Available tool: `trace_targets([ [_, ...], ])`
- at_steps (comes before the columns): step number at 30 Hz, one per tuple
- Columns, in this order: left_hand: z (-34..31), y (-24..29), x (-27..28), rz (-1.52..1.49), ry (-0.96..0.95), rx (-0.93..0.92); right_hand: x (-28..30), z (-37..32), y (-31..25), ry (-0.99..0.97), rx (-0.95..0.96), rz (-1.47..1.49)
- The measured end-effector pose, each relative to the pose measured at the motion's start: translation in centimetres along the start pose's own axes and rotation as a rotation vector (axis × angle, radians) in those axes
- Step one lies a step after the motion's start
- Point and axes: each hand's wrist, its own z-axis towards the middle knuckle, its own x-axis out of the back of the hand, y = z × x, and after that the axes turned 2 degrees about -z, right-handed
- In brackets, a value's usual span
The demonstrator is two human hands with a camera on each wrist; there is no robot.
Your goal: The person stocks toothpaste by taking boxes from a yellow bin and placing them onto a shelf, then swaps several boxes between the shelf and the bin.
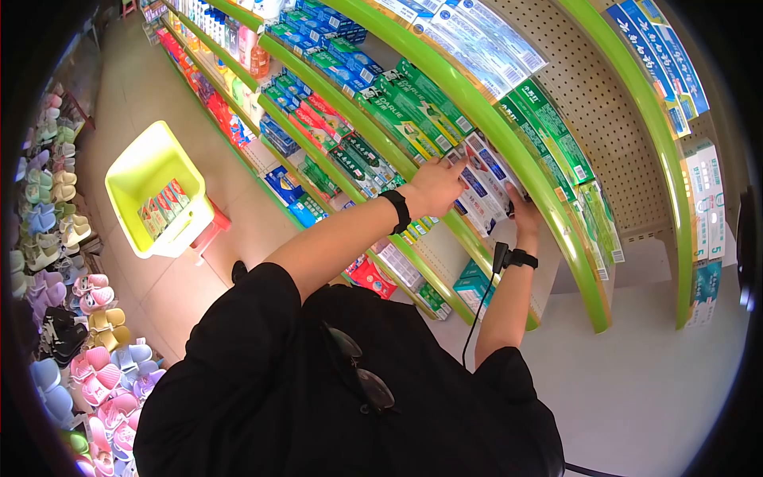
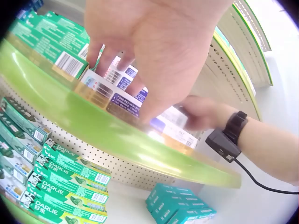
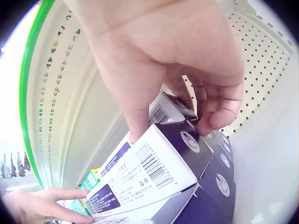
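White-and-blue boxes (image 1: 482, 191) lie side by side on a green-edged shelf. My right hand (image 1: 522, 213) is at their near end; in the right wrist view this hand (image 3: 173, 60) grips one white-and-blue box (image 3: 161, 163), thumb on its white barcode side and fingers over the dark blue end. My left hand (image 1: 437, 188) reaches over the shelf edge to the far end of the row. Its fairly straight fingers touch the boxes in the left wrist view, where the palm of the hand (image 2: 159, 51) hides part of the row (image 2: 112, 95).
Green boxes (image 1: 409, 107) adjoin the row, and teal boxes (image 2: 175, 205) stand on a lower shelf. The curved green shelf edge (image 2: 93, 121) runs in front of the hands. A yellow-green basket (image 1: 151, 147) with several small boxes is at left, near racks of slippers (image 1: 95, 366).
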Motion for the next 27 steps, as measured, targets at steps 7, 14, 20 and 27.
trace_targets([
  [7, -0.6, 0.2, -0.5, -0.026, 0.118, -0.004, -1.0, -0.3, 0.4, 0.078, 0.089, 0.046],
  [14, -2.2, -1.0, 1.0, -0.209, 0.340, -0.098, -1.5, -2.4, 0.8, 0.187, -0.089, -0.011],
  [20, -9.0, -5.0, 4.7, -0.366, 0.443, 0.048, -4.4, -10.7, -5.2, 0.770, 0.190, -0.222],
  [27, -26.4, -12.7, 6.3, -0.337, 0.337, 0.522, -16.9, -20.9, -16.0, 0.252, 0.364, 0.037],
])
